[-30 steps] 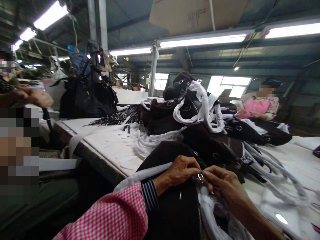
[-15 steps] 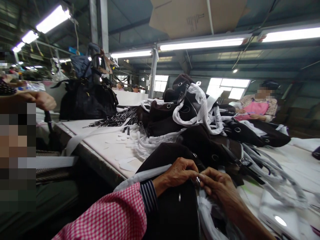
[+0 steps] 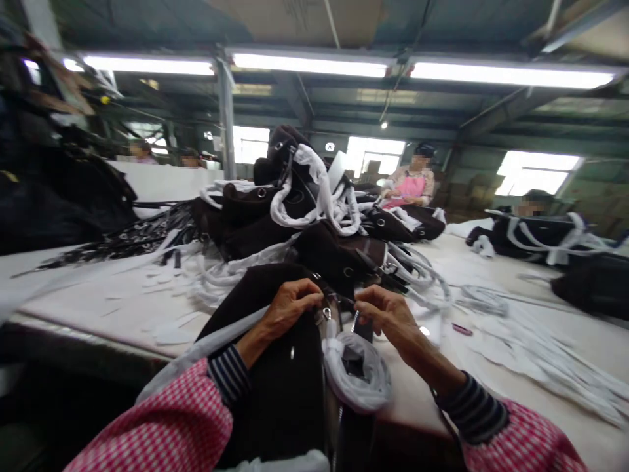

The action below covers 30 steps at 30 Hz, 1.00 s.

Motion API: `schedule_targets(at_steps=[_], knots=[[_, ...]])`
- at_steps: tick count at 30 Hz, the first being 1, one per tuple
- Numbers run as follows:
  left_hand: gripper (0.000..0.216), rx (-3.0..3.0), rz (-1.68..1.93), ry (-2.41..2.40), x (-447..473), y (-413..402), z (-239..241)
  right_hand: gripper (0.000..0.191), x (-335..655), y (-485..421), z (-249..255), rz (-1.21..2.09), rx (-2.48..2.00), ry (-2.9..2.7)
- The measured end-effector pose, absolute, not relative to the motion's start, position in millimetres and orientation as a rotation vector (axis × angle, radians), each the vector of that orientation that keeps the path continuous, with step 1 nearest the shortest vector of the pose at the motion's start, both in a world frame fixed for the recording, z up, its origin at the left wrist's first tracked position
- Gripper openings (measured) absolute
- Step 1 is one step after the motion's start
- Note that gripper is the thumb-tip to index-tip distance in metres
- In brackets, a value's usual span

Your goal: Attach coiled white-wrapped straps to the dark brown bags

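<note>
Both hands pinch the dark bag's (image 3: 275,367) top edge: left hand (image 3: 287,307) at nine o'clock of the metal ring (image 3: 326,314), right hand (image 3: 386,314) at three, each grip narrow on the fabric. Likely mid-fitting; next calls for steady fingertip hold.

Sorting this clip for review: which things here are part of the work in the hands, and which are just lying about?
In hand:
- left hand and right hand, each in a pinching grip on the top edge of the dark bag
- metal ring between them
- clear plastic wrap

Lying about:
- pile of dark bags
- white straps
- loose white strips
- table
</note>
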State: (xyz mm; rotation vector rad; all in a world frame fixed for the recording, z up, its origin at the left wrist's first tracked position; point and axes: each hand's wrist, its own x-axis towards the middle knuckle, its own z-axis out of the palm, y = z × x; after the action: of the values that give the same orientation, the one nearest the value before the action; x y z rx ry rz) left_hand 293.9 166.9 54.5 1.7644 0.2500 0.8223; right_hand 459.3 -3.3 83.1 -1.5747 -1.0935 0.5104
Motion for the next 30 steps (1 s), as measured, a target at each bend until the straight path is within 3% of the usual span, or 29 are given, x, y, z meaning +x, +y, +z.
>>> schedule_targets(at_steps=[5,10,15,20,26,30], knots=[[0.019,1.893,0.878,0.344,295,170,53,0.018,448,-53,77,0.315,-1.743,-1.424],[0.022,2.034,0.893,0.398,293,170,52,0.037,420,-70,84,0.217,-1.947,-1.82],[0.02,2.133,0.921,0.455,295,165,48,0.039,430,-69,84,0.335,-2.001,-1.733],[0.009,2.288,0.782,0.413,288,156,57,0.032,437,-60,74,0.213,-2.041,-1.82],[0.028,2.677,0.412,0.206,238,139,72,0.033,441,-48,60,0.162,-2.025,-1.834],[0.029,2.802,0.415,0.231,215,126,59,0.032,441,-44,51,0.171,-1.984,-1.678]])
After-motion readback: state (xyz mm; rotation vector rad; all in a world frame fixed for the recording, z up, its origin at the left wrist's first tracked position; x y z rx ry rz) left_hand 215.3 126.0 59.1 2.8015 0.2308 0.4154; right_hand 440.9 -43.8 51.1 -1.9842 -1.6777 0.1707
